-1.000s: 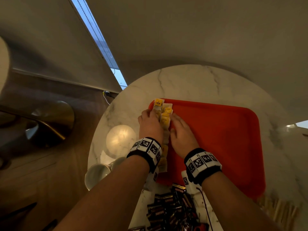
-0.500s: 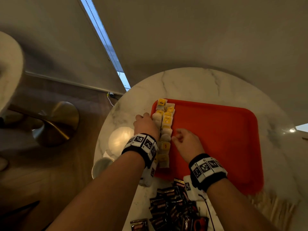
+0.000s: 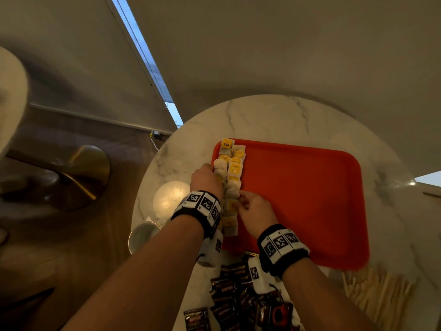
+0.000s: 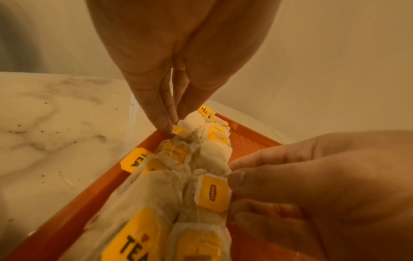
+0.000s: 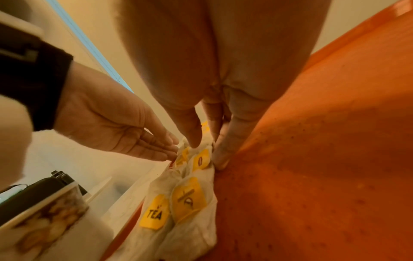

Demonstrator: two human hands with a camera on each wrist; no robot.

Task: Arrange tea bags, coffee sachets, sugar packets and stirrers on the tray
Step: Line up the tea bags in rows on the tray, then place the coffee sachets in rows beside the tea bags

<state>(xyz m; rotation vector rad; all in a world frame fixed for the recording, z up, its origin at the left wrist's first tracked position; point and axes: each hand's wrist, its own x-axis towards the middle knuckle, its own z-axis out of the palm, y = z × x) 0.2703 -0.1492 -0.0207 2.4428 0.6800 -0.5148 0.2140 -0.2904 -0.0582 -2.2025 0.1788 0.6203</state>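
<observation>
Tea bags (image 3: 232,173) with yellow tags lie in two columns along the left edge of the red tray (image 3: 298,199). My left hand (image 3: 206,177) holds its fingers (image 4: 161,113) straight against the row's left side, at the tray rim (image 4: 138,169). My right hand (image 3: 250,204) is curled at the row's right side. Its thumb (image 5: 192,139) and fingers (image 5: 221,155) pinch the edge of one tea bag (image 5: 201,159) halfway down the row. The rest of the tray floor (image 5: 312,176) is bare.
The tray sits on a round marble table (image 3: 286,115). Dark coffee sachets (image 3: 229,290) are piled at the near edge, under my wrists. Wooden stirrers (image 3: 377,290) lie near the tray's right corner. A cup (image 3: 140,235) stands at the table's left edge.
My right hand left the row with curled fingers, then came back lower down and took a tea bag's edge. My left hand stayed against the row's left side.
</observation>
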